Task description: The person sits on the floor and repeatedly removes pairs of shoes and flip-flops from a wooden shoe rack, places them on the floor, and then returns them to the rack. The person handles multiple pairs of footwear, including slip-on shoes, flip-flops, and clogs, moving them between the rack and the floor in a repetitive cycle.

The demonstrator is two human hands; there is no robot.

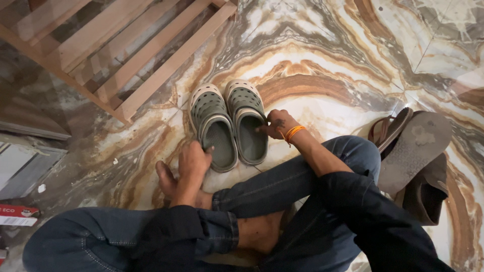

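Two grey-green clog shoes with holed tops stand side by side on the marble floor. My left hand (194, 160) touches the heel rim of the left clog (214, 127). My right hand (275, 124), with an orange thread at the wrist, rests its fingers on the right edge of the right clog (247, 120). I sit cross-legged in dark jeans, with a bare foot (166, 179) beside my left hand.
A slatted wooden frame (121, 50) lies at the upper left, close to the clogs' toes. Worn brown flip-flops (416, 146) lie by my right knee. A red and white packet (17, 215) sits at the left edge. Marble floor (322, 55) stretches beyond.
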